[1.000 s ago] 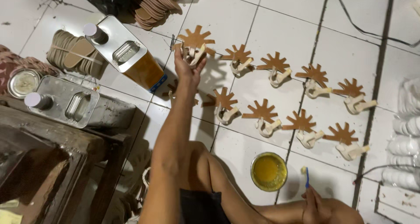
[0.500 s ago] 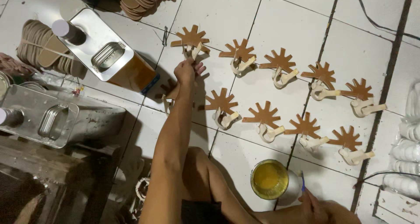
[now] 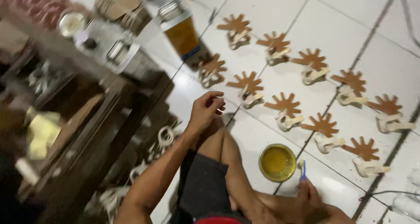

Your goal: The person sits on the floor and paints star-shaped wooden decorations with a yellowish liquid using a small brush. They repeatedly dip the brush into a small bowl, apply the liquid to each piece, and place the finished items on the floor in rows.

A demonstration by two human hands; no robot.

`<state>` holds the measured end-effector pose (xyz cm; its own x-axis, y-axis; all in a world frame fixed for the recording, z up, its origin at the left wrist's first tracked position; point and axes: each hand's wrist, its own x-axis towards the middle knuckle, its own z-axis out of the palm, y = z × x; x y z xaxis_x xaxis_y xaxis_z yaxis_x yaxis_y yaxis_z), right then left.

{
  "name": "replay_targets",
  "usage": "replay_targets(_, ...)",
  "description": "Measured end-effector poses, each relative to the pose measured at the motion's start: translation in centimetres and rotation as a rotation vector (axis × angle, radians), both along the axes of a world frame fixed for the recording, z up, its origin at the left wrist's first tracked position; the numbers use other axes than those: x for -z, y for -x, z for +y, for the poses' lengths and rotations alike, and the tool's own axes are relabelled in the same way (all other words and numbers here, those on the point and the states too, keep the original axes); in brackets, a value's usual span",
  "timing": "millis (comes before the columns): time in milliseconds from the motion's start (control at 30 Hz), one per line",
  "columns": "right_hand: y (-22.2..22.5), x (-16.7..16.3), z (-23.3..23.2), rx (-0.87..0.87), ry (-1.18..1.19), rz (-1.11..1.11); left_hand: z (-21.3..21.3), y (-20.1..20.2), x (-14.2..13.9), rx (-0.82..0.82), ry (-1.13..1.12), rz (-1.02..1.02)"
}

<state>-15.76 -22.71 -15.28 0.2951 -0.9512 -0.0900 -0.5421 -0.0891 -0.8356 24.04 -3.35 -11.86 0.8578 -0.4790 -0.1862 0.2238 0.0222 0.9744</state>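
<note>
right hand (image 3: 311,200) grips brush (image 3: 302,170) beside glue tin (image 3: 277,162) | left hand (image 3: 206,111) loosely curled, empty

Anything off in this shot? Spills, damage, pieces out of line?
Nothing clearly stands out. The brown fan-shaped pieces sit in two fairly even rows on the white tiled floor. The tin of yellow glue is upright, with no spill visible. Right hand holds a blue brush; left hand is empty.

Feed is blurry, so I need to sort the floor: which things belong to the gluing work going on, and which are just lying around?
In use:
right hand holding a blue brush
yellow glue tin beside it
brown hand-shaped cutouts laid in rows
left hand, holding nothing visible

Lying about:
orange metal can
stack of brown discs
dark wooden bench
black cable
</note>
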Motion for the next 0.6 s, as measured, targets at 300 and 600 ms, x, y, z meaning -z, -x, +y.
replay_targets(300,3.1,0.4,4.1,-0.161,-0.199,-0.179,20.4,13.7,-4.6,-0.24,-0.3,-0.255)
replay_targets(600,5.8,0.7,3.9,-0.24,0.013,-0.164,31.9,16.1,-6.5,-0.007,-0.957,-0.626)
